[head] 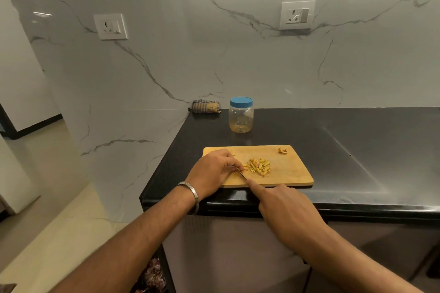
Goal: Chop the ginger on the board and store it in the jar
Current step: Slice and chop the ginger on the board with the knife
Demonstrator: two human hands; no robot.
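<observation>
A knife (242,174) is gripped in the right hand (285,209), one finger laid along the blade to steer it. The last bit of ginger (244,167) is pinched by the left hand (214,171) to be kept steady on the board (292,169), beside the cut pieces (259,166). The jar (241,114) is kept lidded behind on the tabletop (357,150), ready for filling.

Single head-worn wide-angle view, looking forward and down from close above the counter edge (357,207), facing the marble wall (214,54), forearms entering from below.
</observation>
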